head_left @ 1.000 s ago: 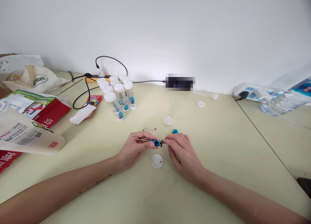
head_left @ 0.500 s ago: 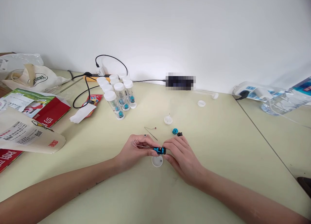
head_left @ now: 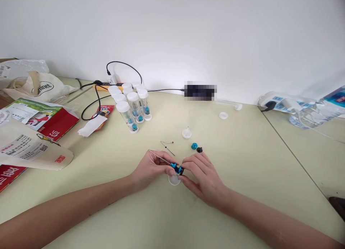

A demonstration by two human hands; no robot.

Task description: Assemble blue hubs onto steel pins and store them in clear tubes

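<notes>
Between my two hands is a small blue and black part [head_left: 176, 168] with a thin bent wire [head_left: 161, 157] sticking out to the upper left. My left hand [head_left: 155, 168] pinches its left side with thumb and fingers. The fingers of my right hand [head_left: 201, 175] close on its black right end. Just below the part lies a round white cap [head_left: 174, 180], partly covered by my fingers. Beyond the hands are a second bent wire [head_left: 169, 150] with a red tip, a blue piece [head_left: 194, 146], a black piece [head_left: 199, 149] and a white cap with a pin [head_left: 187, 133].
Several clear tubes with white lids [head_left: 127, 116] stand at the back left, near a red packet [head_left: 107, 114] and cables. A paper cup [head_left: 35, 148] lies further left. A white disc [head_left: 223, 115], power strip [head_left: 275, 99] and water bottle [head_left: 309, 114] are at the right.
The blue and black part has turned between my fingers, and its wire now points differently, with the dark tip further right. Both hands keep their grip and have barely shifted.
</notes>
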